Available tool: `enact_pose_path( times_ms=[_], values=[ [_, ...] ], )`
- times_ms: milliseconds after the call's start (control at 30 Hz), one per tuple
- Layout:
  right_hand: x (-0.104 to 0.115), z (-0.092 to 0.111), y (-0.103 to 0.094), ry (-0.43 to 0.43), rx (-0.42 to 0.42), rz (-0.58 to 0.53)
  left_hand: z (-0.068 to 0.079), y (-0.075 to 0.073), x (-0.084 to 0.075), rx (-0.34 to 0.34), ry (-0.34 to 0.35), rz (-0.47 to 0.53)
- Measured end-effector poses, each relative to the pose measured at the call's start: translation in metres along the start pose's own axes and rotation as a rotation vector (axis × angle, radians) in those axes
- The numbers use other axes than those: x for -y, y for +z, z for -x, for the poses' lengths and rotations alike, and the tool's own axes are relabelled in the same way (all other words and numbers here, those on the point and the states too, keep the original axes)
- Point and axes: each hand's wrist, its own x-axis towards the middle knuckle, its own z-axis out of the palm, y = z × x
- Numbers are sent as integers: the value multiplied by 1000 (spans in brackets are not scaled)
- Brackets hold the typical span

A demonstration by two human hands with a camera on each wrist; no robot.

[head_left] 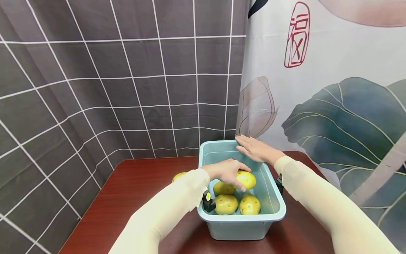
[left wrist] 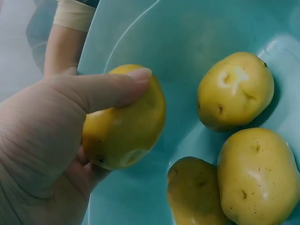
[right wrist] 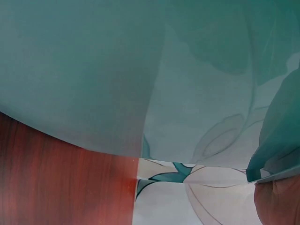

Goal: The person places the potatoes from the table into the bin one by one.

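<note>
My left hand [head_left: 226, 170] holds a yellow potato [head_left: 248, 180] over the inside of a light blue plastic bin [head_left: 239, 225]. In the left wrist view the thumb lies across the top of this potato, with the fingers behind it, partly hidden. Below, on the bin's floor, sit a round potato [left wrist: 236, 91], a larger potato [left wrist: 258, 176] and a shaded potato [left wrist: 194, 192]. My right hand [head_left: 255, 148] rests at the bin's far right rim with its fingers extended; in the right wrist view only a bit of the hand [right wrist: 277, 204] shows beside the bin wall.
Another potato [head_left: 178, 176] shows outside the bin, mostly hidden behind my left sleeve. The bin stands on a reddish-brown wooden table [head_left: 139, 190]. A dark checked curtain [head_left: 133, 91] hangs behind, and a white leaf-printed cloth [head_left: 342, 106] hangs at the right.
</note>
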Motion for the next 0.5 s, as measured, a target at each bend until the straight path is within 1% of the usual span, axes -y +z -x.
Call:
enact_pose_path(
  times_ms=[200, 500],
  values=[
    [2, -1, -2, -8, -1, 8, 1, 5, 5, 46, -20, -26],
    [1, -2, 0, -1, 4, 12, 2, 11, 6, 123, -39, -57]
  ],
)
